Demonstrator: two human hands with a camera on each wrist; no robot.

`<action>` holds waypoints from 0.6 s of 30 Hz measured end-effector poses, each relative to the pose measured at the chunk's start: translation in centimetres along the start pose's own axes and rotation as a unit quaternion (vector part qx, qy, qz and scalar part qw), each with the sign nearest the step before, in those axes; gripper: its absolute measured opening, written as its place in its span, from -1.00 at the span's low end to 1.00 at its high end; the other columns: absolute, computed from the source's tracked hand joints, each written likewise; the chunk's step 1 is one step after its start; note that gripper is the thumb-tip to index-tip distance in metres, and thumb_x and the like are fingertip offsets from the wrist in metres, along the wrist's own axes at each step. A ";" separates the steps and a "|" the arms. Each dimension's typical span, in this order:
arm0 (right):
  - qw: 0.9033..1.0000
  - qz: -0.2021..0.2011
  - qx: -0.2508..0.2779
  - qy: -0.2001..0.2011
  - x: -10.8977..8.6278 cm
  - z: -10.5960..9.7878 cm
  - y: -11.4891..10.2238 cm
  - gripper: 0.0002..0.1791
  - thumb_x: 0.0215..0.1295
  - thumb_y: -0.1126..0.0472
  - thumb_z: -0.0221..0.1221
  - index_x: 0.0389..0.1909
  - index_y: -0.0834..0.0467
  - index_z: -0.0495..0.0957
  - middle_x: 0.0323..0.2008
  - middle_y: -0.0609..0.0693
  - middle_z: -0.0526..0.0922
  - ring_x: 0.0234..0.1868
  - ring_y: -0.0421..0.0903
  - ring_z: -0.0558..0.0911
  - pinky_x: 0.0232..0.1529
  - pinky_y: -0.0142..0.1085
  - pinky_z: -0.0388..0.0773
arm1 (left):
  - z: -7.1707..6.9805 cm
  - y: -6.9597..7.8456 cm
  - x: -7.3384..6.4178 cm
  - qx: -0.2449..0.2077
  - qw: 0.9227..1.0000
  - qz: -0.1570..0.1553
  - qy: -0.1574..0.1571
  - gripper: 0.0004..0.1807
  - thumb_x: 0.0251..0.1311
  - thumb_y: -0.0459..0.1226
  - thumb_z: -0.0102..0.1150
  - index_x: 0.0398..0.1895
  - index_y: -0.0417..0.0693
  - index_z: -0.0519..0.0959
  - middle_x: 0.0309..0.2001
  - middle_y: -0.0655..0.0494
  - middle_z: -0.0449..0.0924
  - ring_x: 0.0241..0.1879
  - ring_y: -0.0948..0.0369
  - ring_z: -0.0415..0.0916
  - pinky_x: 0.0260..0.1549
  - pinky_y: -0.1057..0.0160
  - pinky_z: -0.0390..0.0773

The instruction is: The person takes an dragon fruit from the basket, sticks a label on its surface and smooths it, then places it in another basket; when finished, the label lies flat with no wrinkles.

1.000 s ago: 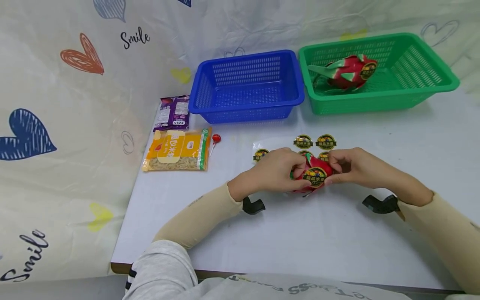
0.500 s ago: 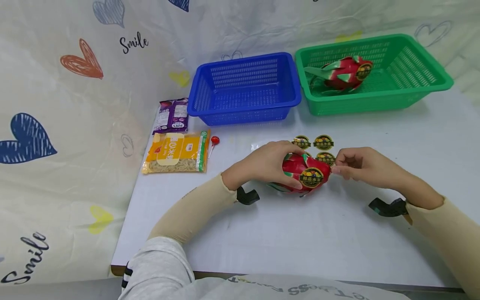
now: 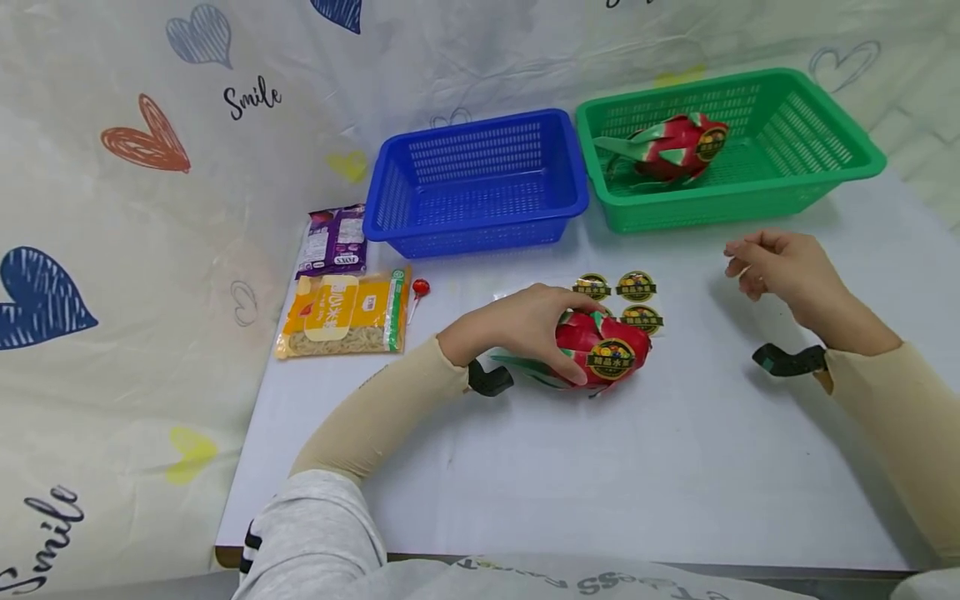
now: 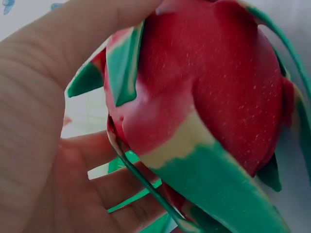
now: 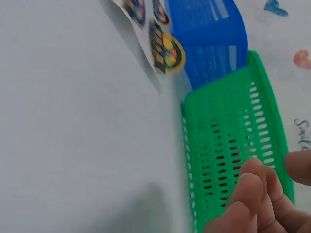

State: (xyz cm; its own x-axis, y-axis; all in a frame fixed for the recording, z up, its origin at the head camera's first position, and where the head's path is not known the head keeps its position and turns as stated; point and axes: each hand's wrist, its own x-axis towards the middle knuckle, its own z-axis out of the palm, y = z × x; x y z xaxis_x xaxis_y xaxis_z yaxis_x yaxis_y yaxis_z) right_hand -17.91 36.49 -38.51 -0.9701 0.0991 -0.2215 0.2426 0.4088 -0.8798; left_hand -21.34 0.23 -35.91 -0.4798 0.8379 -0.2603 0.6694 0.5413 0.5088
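Note:
A red dragon fruit [image 3: 581, 335] with green leaf tips lies on the white table [image 3: 675, 475], a round black-and-gold sticker [image 3: 612, 358] on its front side. My left hand [image 3: 517, 323] grips it from the left, thumb at the near side and fingers over the far side. Up close in the left wrist view, the fruit's red skin [image 4: 214, 73] sits against the thumb and fingers. To the right of the fruit, my right hand [image 3: 787, 271] hovers in front of the green basket, fingers loosely bent and holding nothing. Behind the fruit lies a sheet of similar stickers [image 3: 637, 286], partly hidden.
At the back stand a blue basket [image 3: 480, 237] and a green basket [image 3: 720, 212], the green one holding another stickered dragon fruit [image 3: 678, 148]. On the left are a purple packet [image 3: 335, 240], a yellow bag [image 3: 345, 312] and a red lollipop [image 3: 421, 288].
My right hand has left the fruit and moved right and back. The left hand keeps hold of the dragon fruit, which has shifted slightly and shows more of its body.

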 end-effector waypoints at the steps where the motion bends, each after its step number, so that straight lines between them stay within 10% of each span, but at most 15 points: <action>1: 1.000 0.003 0.025 -0.003 0.7 -0.2 -0.1 -0.81 0.57 -0.10 0.09 -0.27 -0.27 0.62 -0.43 -0.36 0.71 -0.46 -0.26 0.62 -0.40 -0.34 0.63 | 0.0 -0.1 0.0 -0.005 1.000 -0.001 -0.004 0.02 -0.13 0.25 0.59 0.46 0.24 0.43 0.27 0.29 0.57 0.21 0.33 0.48 0.06 0.40 0.60; 6: 0.982 0.000 0.190 -0.023 4.2 -0.6 -0.4 -0.78 0.58 -0.01 0.10 0.01 0.01 0.57 -0.27 -0.26 0.79 -0.30 -0.25 0.71 -0.28 -0.40 0.67 | 0.1 -0.4 0.3 -0.030 0.999 -0.005 -0.029 0.05 -0.13 0.22 0.61 0.48 0.20 0.38 0.27 0.27 0.54 0.17 0.36 0.48 0.00 0.45 0.61; 13: 0.891 -0.018 0.452 -0.037 5.8 -0.2 -0.2 -0.79 0.55 0.14 0.16 -0.07 0.22 0.58 -0.20 0.05 0.83 -0.28 -0.06 0.73 -0.25 -0.28 0.68 | 0.6 -0.9 0.9 -0.059 0.998 0.003 -0.038 0.01 -0.11 0.17 0.61 0.45 0.16 0.36 0.18 0.29 0.57 0.08 0.40 0.53 -0.06 0.49 0.62; 18: 0.870 -0.006 0.493 0.001 5.9 0.0 -0.4 -0.79 0.48 0.12 0.25 -0.14 0.21 0.59 -0.31 0.06 0.81 -0.37 -0.07 0.71 -0.29 -0.28 0.66 | 0.9 -1.0 1.1 -0.051 0.999 0.000 -0.004 -0.03 -0.09 0.18 0.59 0.42 0.14 0.41 0.19 0.28 0.57 0.10 0.39 0.51 -0.04 0.49 0.60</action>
State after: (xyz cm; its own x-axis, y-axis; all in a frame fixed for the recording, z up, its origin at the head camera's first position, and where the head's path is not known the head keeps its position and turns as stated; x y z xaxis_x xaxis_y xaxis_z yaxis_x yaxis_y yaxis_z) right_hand -23.74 36.92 -39.47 -0.9723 0.1030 -0.2099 0.1161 -0.5666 -0.8158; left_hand -22.02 0.73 -37.46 -0.4750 0.8390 -0.2654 0.6086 0.5311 0.5895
